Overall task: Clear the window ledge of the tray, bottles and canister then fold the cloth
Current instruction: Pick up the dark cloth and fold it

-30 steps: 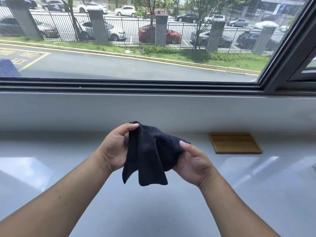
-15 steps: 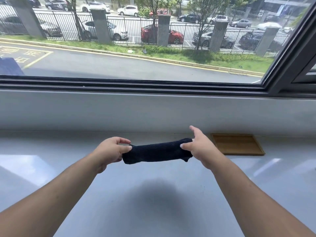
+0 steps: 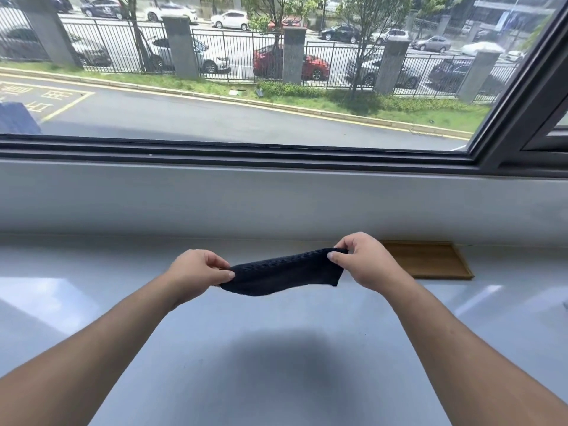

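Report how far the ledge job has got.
Done, apparently: no bottles or canister show on the glossy grey ledge. In hand: the left hand and right hand hold the dark navy knitted cloth stretched between them above the ledge, folded into a narrow band. Left: the flat wooden tray lies by the wall, and the cloth needs setting down.

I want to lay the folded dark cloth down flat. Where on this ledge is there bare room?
The ledge is bare under the cloth, between both forearms, and leftward beyond the left hand. The one occupied spot is the wooden tray against the back wall, behind the right hand.
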`<state>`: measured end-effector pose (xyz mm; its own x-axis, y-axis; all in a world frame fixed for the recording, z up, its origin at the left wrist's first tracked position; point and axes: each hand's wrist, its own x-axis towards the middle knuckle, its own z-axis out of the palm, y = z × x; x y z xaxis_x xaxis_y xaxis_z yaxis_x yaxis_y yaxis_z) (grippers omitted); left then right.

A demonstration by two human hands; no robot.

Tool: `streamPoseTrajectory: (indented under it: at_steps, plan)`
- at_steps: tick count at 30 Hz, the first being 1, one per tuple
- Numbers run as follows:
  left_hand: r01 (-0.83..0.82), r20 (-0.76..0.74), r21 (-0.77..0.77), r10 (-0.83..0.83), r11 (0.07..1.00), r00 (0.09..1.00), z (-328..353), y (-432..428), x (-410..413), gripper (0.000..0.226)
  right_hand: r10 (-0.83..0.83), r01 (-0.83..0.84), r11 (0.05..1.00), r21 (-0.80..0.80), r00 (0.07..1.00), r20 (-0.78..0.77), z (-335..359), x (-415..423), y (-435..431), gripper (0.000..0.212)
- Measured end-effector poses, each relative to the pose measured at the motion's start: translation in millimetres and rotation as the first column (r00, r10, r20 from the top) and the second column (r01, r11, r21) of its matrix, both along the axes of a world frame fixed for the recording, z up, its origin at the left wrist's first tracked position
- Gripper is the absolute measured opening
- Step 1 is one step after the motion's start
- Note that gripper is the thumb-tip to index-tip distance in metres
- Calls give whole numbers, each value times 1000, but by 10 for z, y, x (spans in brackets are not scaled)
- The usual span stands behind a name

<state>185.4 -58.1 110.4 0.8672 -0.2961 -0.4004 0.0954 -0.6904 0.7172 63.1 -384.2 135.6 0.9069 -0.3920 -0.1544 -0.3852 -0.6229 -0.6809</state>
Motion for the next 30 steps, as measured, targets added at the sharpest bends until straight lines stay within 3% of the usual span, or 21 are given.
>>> streamPoseTrajectory:
  at_steps: [4,9,12,15,18,21,24,26,27,29,30]
  plan:
    - [87,297,287,-175,954,939,7,-135,-64,18,-63,70,983,171,997,-49,-87,-45,27,23]
    - [92,231,323,-173,942,957,164,-352,-231,18,-169,233,817,527,971,-167,-276,-76,361,14]
    - [116,16,116,-118,986,993,227,-554,-362,15,-122,210,723,658,977,-177,-295,-68,622,24]
    - [4,-269,-162,-48,987,962,282,-703,-502,9,-9,110,628,771,991,-135,-260,-77,840,22]
    - [-59,-352,-294,-50,954,935,304,-752,-559,16,96,-37,526,850,995,-16,-238,-98,908,34]
    - [10,-363,-421,-179,907,915,339,-740,-584,22,174,-138,652,746,984,30,-260,-116,895,41]
    - [30,-168,-431,-113,902,979,324,-699,-604,15,133,-121,763,635,991,29,-276,-106,887,26]
    - [34,42,-343,-21,939,999,287,-597,-574,30,92,-107,745,658,994,58,-257,-100,858,29]
    - [96,88,-281,-74,955,993,263,-531,-559,45,99,-128,731,670,992,82,-232,-102,838,29]
    - [259,19,-180,-260,949,965,243,-453,-531,65,158,-209,694,689,978,138,-172,-100,759,26]
    - [321,2,-145,-324,936,946,227,-443,-513,61,188,-248,675,695,969,163,-146,-99,712,26]
